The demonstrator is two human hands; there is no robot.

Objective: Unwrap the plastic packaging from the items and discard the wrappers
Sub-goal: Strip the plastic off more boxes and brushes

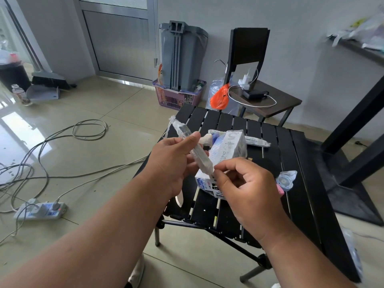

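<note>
We hold a long thin wrapped item up over the desk. Our left hand grips its middle. Our right hand pinches the bottom end. Next we likely tear the plastic open there.

A slim pen-like item sealed in clear plastic wrap is held above the tabletop's left edge, tilted with its crinkled upper end to the far left. The left hand grips its middle; the right hand pinches its lower end. Behind it a wrapped white-and-blue box lies mid-tabletop. A second wrapped slim item lies toward the far edge, and a small wrapped round item lies right of the box.
</note>
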